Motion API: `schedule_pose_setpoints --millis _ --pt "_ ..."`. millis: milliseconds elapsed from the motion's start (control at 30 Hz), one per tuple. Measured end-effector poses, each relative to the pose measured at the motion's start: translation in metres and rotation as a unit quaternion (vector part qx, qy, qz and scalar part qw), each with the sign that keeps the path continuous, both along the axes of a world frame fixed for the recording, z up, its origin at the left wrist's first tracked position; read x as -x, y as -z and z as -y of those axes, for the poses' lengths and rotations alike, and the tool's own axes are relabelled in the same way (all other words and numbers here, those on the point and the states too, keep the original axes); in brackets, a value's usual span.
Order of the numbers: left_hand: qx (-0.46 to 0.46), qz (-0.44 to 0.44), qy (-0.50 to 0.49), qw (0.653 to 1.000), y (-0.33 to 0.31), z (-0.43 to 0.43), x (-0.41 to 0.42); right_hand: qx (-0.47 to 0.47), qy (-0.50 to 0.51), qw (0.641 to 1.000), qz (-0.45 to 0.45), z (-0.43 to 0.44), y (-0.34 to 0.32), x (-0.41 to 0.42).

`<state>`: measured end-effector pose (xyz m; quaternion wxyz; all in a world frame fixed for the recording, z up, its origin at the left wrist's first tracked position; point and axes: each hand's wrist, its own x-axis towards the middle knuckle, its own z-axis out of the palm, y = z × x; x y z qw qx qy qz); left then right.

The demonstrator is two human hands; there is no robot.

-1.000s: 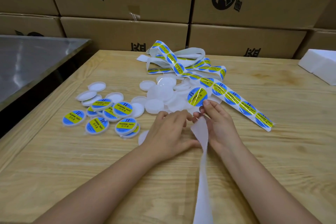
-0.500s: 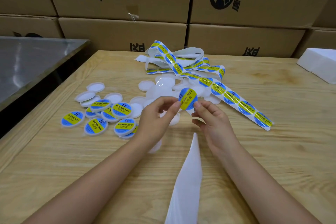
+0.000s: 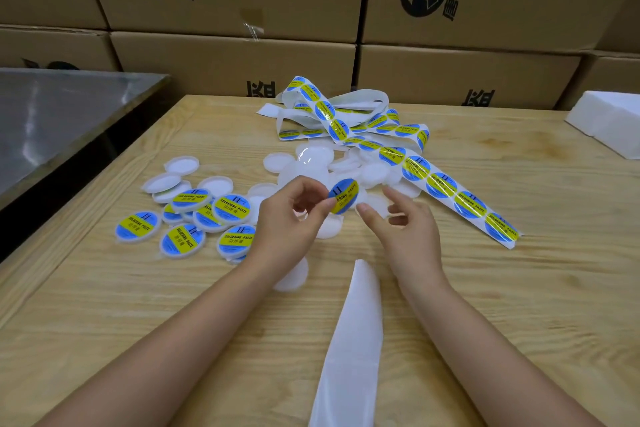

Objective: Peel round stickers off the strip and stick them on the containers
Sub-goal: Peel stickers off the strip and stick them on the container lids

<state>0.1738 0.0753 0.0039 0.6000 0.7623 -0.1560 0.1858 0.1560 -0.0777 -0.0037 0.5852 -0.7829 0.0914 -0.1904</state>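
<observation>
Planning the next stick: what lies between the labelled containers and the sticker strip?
Head view: unlabelled white containers and the left hand pinching a peeled sticker.

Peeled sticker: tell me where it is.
Head view, centre: the peeled sticker is pinched by the left hand, beside the right hand, over plain white lids.

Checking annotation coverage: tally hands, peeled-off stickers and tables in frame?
hands: 2, left hand and right hand
peeled sticker: 1, pinched by the left hand
tables: 2, wooden table and steel table
total: 5
</observation>
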Motion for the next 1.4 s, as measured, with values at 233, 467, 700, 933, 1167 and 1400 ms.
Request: schedule_pose_setpoints --millis 233,467,700,933,1167,1400 --pt "0.012 -0.064 0.065 0.996 -0.002 -0.006 0.001 -0.047 -0.052 0.997 0.045 0.0 -0.003 -0.002" --pt "0.03 -0.071 0.109 0.991 -0.001 -0.009 0.002 -0.107 -0.032 0.99 0.082 -0.005 0.0 -0.005" --pt "-0.172 -0.01 0.079 0.982 -0.008 -0.042 -0.007 -0.175 -0.041 0.979 0.094 0.0 0.003 -0.006" --pt "-0.548 0.139 0.104 0.818 0.0 -0.063 -0.009 -0.111 -0.083 0.983 0.12 -0.004 0.005 -0.001" --pt "-0.525 0.248 0.051 0.813 0.008 -0.042 -0.002 -0.061 -0.099 0.985 0.127 -0.006 0.008 0.003" --pt "-0.458 0.268 -0.065 0.845 0.012 -0.017 0.001 -0.014 -0.207 0.976 0.07 -0.018 0.013 0.004"
